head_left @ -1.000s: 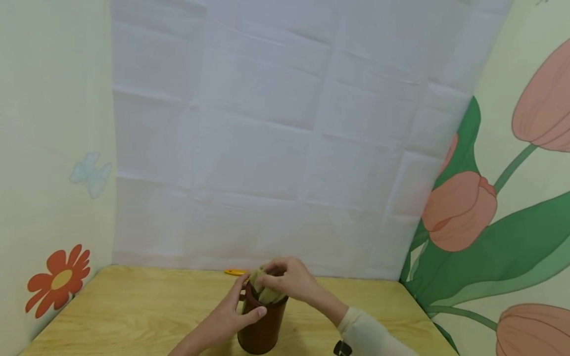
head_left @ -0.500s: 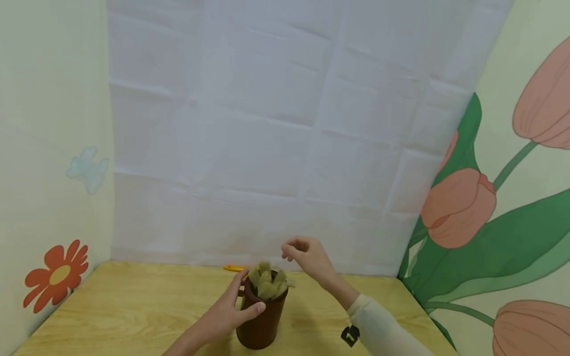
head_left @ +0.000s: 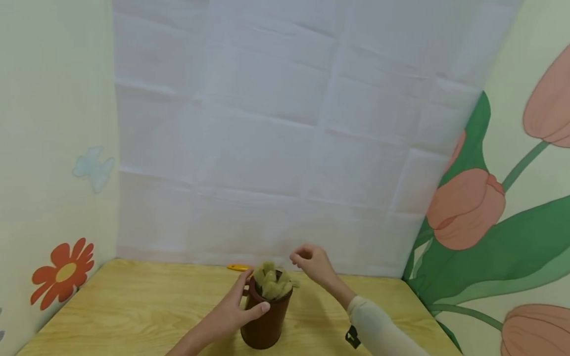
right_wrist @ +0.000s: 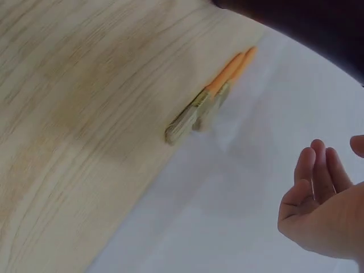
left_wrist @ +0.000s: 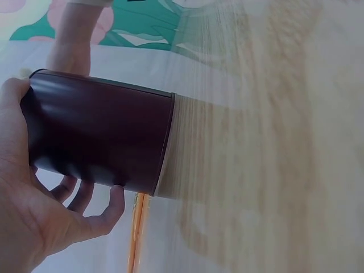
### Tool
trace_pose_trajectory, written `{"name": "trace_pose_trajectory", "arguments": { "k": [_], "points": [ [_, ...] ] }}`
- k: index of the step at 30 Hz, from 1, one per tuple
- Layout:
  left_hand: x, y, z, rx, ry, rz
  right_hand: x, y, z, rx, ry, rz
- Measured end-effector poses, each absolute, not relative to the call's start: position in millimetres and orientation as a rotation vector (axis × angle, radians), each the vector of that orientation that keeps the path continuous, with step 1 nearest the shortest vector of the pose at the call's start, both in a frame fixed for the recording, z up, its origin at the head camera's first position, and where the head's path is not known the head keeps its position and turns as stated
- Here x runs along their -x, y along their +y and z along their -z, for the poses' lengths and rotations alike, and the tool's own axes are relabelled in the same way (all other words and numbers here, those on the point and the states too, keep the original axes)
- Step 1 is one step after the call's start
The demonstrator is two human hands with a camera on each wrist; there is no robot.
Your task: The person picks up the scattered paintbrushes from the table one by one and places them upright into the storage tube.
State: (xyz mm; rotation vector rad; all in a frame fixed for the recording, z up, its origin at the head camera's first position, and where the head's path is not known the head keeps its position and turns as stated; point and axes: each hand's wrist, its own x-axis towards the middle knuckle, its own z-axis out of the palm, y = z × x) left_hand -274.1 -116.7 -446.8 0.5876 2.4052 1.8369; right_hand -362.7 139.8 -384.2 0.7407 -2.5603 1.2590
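Note:
My left hand [head_left: 227, 312] grips a dark brown cylindrical holder [head_left: 265, 324] that stands on the table. The thumb lies across its near side, the fingers reach behind. In the left wrist view, curled fingers [left_wrist: 116, 199] touch the smooth wall of the holder. Several beige bristle-like tufts [head_left: 271, 287] stick out of its top; whatever is below them is hidden inside. To the right and slightly above the rim hovers my right hand [head_left: 313, 262], loosely curled around nothing. The right wrist view shows its thumb and fingers [right_wrist: 321, 170] apart.
Behind the holder, an orange-handled paintbrush [right_wrist: 190, 111] lies along the table's back edge, partly hidden in the head view. A white sheet [head_left: 267, 148] hangs behind the wooden table [head_left: 147, 306]. Flower-printed panels [head_left: 472, 207] flank both sides.
My right hand has let go of the tufts at the holder's top and drawn away up and to the right. The left hand keeps its hold on the holder.

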Motion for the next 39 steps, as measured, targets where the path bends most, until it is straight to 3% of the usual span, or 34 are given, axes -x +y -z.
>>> {"name": "trace_pose_trajectory", "arguments": {
  "k": [13,39],
  "points": [
    [275.9,-118.5,447.2,-0.613,2.391,-1.833,387.1,135.5,428.4,-0.984,-2.757,-0.889],
    [274.6,-118.1,446.8,-0.624,2.402,-1.844,403.2,146.9,462.2,-0.964,-2.759,-0.740]
  ]
}}
